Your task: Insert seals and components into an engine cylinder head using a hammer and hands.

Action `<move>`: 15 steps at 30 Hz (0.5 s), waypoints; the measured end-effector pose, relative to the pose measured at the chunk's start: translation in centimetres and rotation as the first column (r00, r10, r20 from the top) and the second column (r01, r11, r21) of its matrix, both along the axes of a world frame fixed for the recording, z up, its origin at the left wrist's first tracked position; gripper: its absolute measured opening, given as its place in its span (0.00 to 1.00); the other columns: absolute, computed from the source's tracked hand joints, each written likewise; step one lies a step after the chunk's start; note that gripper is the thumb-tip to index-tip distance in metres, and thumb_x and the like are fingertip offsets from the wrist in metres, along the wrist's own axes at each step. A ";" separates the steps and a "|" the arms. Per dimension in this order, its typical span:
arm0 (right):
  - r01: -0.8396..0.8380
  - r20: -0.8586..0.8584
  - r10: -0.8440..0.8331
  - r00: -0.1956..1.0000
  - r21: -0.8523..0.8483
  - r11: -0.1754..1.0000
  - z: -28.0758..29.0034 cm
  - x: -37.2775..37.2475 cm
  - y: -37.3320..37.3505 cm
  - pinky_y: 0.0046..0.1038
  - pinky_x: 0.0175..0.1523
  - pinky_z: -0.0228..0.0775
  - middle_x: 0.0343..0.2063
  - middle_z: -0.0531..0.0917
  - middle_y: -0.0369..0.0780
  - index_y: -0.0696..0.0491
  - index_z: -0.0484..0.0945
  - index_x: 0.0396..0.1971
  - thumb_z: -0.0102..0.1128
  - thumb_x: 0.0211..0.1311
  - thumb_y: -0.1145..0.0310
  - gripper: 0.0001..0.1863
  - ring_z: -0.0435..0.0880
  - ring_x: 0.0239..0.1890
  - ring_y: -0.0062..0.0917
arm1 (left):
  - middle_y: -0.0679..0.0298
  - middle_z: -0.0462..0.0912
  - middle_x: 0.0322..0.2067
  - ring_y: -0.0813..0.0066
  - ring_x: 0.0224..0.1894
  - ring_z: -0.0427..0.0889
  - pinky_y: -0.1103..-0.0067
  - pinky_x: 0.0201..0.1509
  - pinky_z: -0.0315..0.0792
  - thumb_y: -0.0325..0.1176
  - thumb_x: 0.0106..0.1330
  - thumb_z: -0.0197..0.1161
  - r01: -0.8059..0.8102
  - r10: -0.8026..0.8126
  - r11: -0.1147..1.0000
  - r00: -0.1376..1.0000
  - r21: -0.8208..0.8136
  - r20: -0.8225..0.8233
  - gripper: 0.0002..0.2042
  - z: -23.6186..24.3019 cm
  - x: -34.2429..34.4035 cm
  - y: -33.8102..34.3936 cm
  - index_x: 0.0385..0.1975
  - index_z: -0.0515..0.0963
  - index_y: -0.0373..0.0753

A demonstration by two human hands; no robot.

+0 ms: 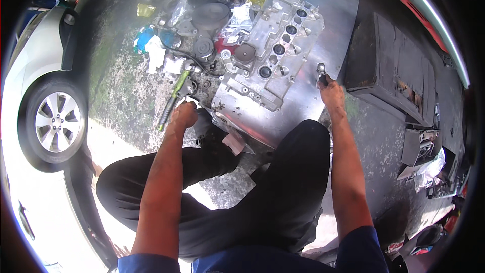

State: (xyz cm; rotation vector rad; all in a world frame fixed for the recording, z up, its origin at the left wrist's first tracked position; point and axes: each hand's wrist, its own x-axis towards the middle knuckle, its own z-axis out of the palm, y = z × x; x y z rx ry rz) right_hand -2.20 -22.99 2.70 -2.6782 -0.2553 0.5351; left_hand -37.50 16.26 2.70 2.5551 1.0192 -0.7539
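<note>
1. Right hand [331,92] is closed around a short metal tool [322,68], its shiny rounded head pointing away from the person; the exact type is too small to tell. The tool is above the right side of the metal sheet [298,106], apart from the casting.
2. Left hand [184,115] is curled, near the lower end of a green-and-black handled tool [180,85]; whether its fingers grip anything cannot be told.
3. Between and beyond the hands lies the engine casting [268,53], set slantwise on the sheet, with a row of four dark round openings.
4. For good handling, I would judge a firm grip close behind the metal head best, with the head kept square to whatever it meets; a tilted head could slip and score the pale metal.
5. It also seems wise to steady the casting with the free palm, fingers away from the openings, and to keep loose bits from falling into them.
6. Left of the casting sit a brown round cap [245,53], a grooved pulley [203,48] and white paper [155,55]; small parts there look easy to knock aside.
7. Farther out stand a dark cabinet [386,65] on the right and a white car [58,192] on the left.
</note>
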 end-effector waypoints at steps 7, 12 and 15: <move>-0.012 0.006 0.012 1.000 -0.065 0.998 0.5 -1.0 1.5 0.47 0.68 0.74 0.56 0.86 0.51 0.40 0.75 0.71 0.63 0.70 0.52 0.30 0.84 0.59 0.50 | 0.47 0.87 0.53 0.47 0.58 0.85 0.60 0.65 0.77 0.35 0.65 0.60 0.208 -0.229 0.964 0.967 -0.168 -0.112 0.17 2.6 -0.2 3.0 0.52 0.88 0.46; -0.029 0.035 0.032 0.999 -0.077 0.997 -0.3 -0.4 0.4 0.47 0.66 0.75 0.55 0.86 0.53 0.40 0.75 0.71 0.62 0.70 0.52 0.30 0.84 0.59 0.49 | 0.44 0.89 0.46 0.50 0.52 0.88 0.65 0.60 0.79 0.37 0.63 0.62 0.103 -0.089 0.988 0.989 -0.111 0.122 0.21 6.1 2.7 9.2 0.55 0.85 0.38; -0.054 0.010 0.054 0.999 0.082 0.995 0.9 -1.1 4.8 0.46 0.65 0.76 0.54 0.87 0.52 0.41 0.75 0.70 0.62 0.70 0.52 0.30 0.85 0.58 0.48 | 0.56 0.90 0.39 0.64 0.38 0.88 0.67 0.46 0.83 0.33 0.63 0.67 0.179 -0.043 0.965 0.825 -0.189 0.563 0.19 13.1 -1.6 19.8 0.54 0.85 0.37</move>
